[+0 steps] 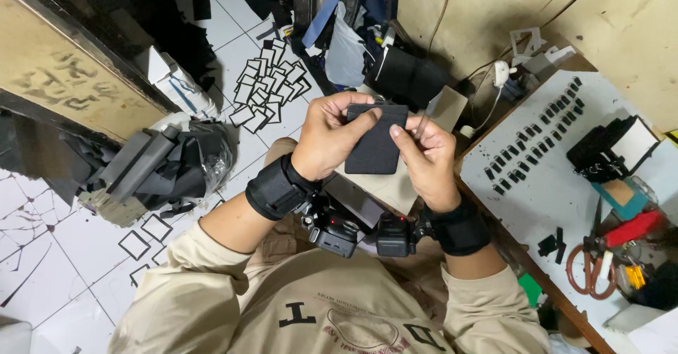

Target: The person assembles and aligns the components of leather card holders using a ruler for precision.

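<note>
A flat black rectangular piece (376, 142), like a card holder, is held up between both hands above my lap. My left hand (330, 136) grips its upper left corner, thumb over the top edge. My right hand (426, 158) pinches its right edge and also carries a thin clear stick between the fingers. Both wrists wear black straps with small cameras attached.
A white worktable (544, 184) at right carries rows of small black clips (531, 139), a stack of black pieces (600, 149), orange-handled scissors (592, 273) and a red tool (632, 228). Black-and-white frame cutouts (268, 93) litter the tiled floor. A bag of grey and black scraps (166, 167) lies at left.
</note>
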